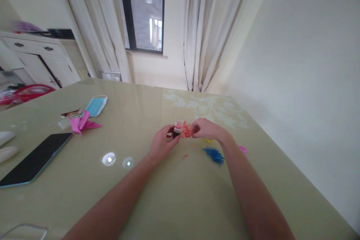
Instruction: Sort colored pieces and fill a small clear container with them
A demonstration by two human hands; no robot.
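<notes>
My left hand (162,143) is closed around a small clear jar (177,128) with a dark lower part, held upright on the table. My right hand (206,128) is pinched beside a heap of small orange-red pieces (186,130) lying just right of the jar; I cannot make out what its fingertips hold. One loose orange piece (185,156) lies nearer to me. A pile of small blue pieces (214,155) sits beside my right forearm, with a bit of yellow (208,140) and a bit of pink (243,149) close to it.
The glossy olive table (174,198) also carries a dark tablet (35,159) at the left, a pink folded paper (82,123), a blue face mask (96,105) and a small card (70,113). A white cabinet (39,58), curtains and a window stand behind. The wall runs along the right.
</notes>
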